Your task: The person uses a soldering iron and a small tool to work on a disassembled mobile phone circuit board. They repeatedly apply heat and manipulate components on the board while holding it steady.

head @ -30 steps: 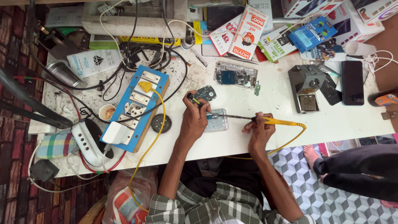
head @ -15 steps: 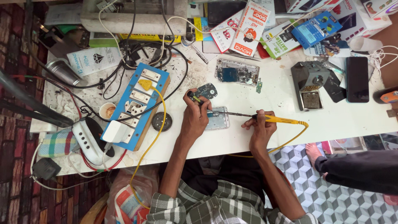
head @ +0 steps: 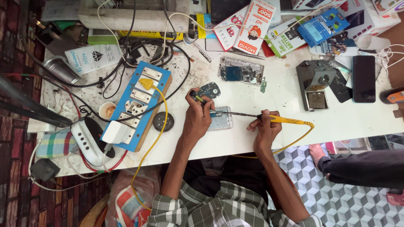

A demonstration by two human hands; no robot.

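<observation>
While the right hand (head: 265, 128) still grips the yellow soldering iron (head: 283, 120), its tip stays on the opened phone (head: 220, 118). The left hand (head: 197, 117) keeps clutching a small tool (head: 198, 98), barely shifted.

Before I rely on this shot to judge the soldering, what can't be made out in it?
- Head view: the iron tip on the small board is too small to see, and the left hand covers part of the board.
- The tool's working end is hidden by the left hand's fingers.
- The right hand hides its grip on the yellow soldering iron.
- Boxes are cut off by the top edge.
</observation>
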